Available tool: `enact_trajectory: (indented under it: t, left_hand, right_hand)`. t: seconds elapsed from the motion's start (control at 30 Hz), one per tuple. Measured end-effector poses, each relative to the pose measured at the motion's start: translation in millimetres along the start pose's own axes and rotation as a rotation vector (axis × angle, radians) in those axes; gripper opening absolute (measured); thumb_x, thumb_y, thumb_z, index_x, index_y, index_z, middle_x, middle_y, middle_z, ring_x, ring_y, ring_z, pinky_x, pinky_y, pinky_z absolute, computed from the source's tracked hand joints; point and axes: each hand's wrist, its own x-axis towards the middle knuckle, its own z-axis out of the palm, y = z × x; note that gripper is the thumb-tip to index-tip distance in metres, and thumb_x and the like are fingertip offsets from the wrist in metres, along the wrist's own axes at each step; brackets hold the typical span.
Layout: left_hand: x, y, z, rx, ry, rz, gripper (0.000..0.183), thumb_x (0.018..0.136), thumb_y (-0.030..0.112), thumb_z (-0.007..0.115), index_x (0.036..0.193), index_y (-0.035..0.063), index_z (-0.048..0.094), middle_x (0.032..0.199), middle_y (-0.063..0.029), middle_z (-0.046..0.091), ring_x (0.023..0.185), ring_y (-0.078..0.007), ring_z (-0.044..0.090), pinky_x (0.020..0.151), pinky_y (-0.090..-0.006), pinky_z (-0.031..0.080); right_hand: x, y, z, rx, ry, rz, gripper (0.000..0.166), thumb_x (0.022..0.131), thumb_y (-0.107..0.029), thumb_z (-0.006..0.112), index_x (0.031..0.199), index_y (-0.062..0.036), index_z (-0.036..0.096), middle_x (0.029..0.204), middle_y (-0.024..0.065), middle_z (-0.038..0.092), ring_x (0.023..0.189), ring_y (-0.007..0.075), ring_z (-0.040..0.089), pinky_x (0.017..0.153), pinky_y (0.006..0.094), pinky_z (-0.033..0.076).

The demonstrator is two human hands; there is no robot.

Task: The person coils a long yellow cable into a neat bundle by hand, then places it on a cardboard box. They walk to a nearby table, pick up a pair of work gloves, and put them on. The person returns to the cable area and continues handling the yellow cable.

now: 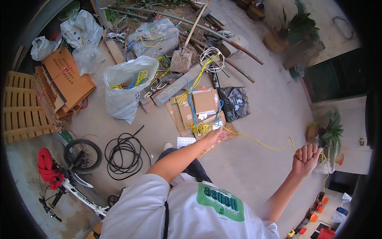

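My right hand [306, 159] is raised out to the right, its fingers closed around a thin yellow wire [270, 147]. One length of the wire hangs down from that fist. The other sags back across to my left hand [215, 138], which is blurred in front of me. Whether those fingers grip the wire or only sit beside it is unclear. Just beyond my left hand, a bundle of yellow wire [199, 128] lies by flattened cardboard [206, 101]. Blue wire [191, 101] and a longer yellow hank [198, 79] stretch over the cardboard.
A white woven sack [124, 104] holds more coloured wire. Black cable [126, 154] lies coiled on the floor, near a folding bicycle [82, 194]. Beyond are a black plastic bag [235, 104], a shovel [181, 61] and long pipes [238, 50]. Potted plants [331, 127] stand at right.
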Motion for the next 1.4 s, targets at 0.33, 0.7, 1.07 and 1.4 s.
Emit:
enact_trajectory:
  t: [0.33, 0.7, 1.07, 1.4]
  left_hand:
    - [0.8, -83.2, -66.7, 0.875, 0.573, 0.057, 0.075, 0.064, 0.031, 0.071, 0.125, 0.0037, 0.038, 0.119, -0.0213, 0.046, 0.110, -0.0311, 0.047, 0.092, -0.0362, 0.040]
    - [69.3, -93.1, -13.4, 0.595, 0.885, 0.275, 0.045, 0.061, 0.035, 0.073, 0.080, 0.0013, 0.050, 0.070, -0.0133, 0.060, 0.068, -0.0299, 0.059, 0.062, -0.0379, 0.046]
    - [15.5, -77.2, 79.9, 0.288, 1.041, 0.744, 0.033, 0.069, 0.017, 0.070, 0.063, 0.0073, 0.040, 0.055, 0.0022, 0.042, 0.052, -0.0067, 0.037, 0.046, -0.0257, 0.035]
    - [-53.3, -88.6, 159.8, 0.330, 1.385, 0.855, 0.039, 0.066, 0.025, 0.072, 0.058, 0.0053, 0.039, 0.053, -0.0034, 0.044, 0.050, -0.0116, 0.037, 0.046, -0.0293, 0.034]
  right_hand:
    - [5.2, -5.4, 20.7, -0.018, -0.159, 0.074, 0.035, 0.096, -0.033, 0.030, 0.069, -0.0104, 0.035, 0.049, -0.0027, 0.024, 0.038, 0.0065, 0.017, 0.034, 0.0211, 0.014]
    - [15.8, -45.9, -28.0, -0.013, -0.456, 0.146, 0.041, 0.096, -0.038, 0.022, 0.066, -0.0124, 0.031, 0.044, -0.0017, 0.021, 0.033, 0.0061, 0.012, 0.031, 0.0207, 0.009]
    - [128.4, -164.8, -127.6, 0.274, -0.692, 0.207, 0.039, 0.096, -0.033, 0.026, 0.064, -0.0124, 0.031, 0.044, -0.0017, 0.021, 0.034, 0.0068, 0.013, 0.031, 0.0218, 0.011]
    - [116.2, -225.7, -64.6, 0.320, -1.145, 0.248, 0.032, 0.097, -0.023, 0.026, 0.067, -0.0124, 0.028, 0.047, -0.0021, 0.024, 0.034, 0.0049, 0.018, 0.029, 0.0191, 0.014]
